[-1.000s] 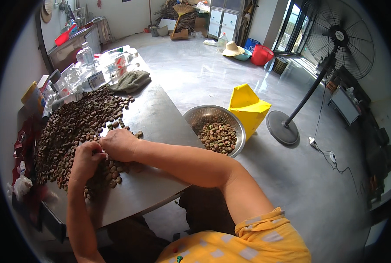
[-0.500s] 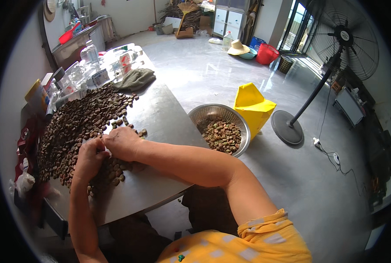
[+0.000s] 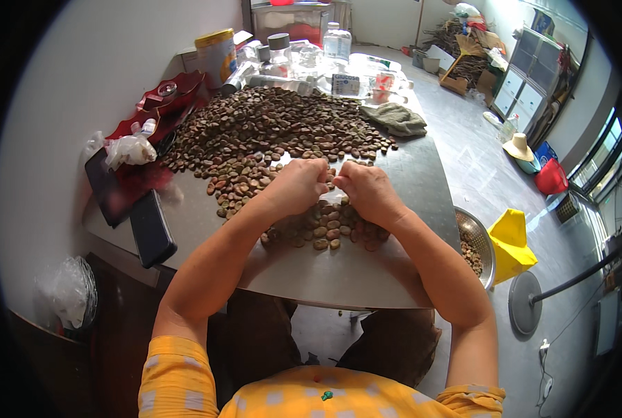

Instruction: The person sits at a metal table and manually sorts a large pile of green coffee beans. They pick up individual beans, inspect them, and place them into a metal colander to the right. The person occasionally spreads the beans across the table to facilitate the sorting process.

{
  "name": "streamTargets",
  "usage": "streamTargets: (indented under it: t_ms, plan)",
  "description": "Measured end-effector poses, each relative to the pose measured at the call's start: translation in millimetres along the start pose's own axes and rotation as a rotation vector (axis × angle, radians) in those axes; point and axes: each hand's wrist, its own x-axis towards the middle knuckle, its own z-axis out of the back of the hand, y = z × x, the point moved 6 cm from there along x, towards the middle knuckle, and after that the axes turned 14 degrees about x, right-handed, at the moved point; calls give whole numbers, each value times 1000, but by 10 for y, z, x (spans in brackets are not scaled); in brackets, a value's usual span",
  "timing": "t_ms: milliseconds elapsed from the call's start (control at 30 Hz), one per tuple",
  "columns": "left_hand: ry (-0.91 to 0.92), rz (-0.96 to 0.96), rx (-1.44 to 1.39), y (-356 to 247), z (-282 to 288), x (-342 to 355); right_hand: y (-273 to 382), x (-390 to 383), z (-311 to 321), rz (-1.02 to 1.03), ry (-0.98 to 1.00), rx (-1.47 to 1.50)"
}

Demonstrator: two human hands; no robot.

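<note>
A large heap of brown broad beans (image 3: 283,118) covers the far part of the metal table (image 3: 325,279), with a thinner scatter nearer me. Over that scatter, my left hand (image 3: 299,184) is closed, fingertips pinched together. Just beside it, my right hand (image 3: 368,189) is curled in a similar pinch, its fingertips a small gap from the left ones. Whatever either hand pinches is hidden or too small to make out. Several loose beans (image 3: 330,226) lie below and between my wrists.
Clear bottles (image 3: 337,43), a can (image 3: 217,56) and a grey-green cloth (image 3: 394,118) border the heap. Red trays (image 3: 175,90) and a dark phone (image 3: 152,228) lie left. Right of the table are a metal colander (image 3: 488,254) holding beans, a yellow angular object (image 3: 511,244) and a fan base (image 3: 525,303).
The view has swung left, bringing the table to the middle. My hands, which were together around something pale, are now slightly apart.
</note>
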Motion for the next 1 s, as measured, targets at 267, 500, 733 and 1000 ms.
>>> streamTargets:
  t_ms: [267,500,733,1000]
  plan:
    - [18,-70,-193,-3,-27,28,-164,-11,-17,-461,76,1632]
    - [160,-102,-115,-34,64,-36,2,-35,96,-456,255,866]
    - [206,-156,95,-87,-73,-39,159,-84,21,-288,332,12]
    - [156,-141,120,-143,-51,-64,34,-48,-16,-248,265,-94]
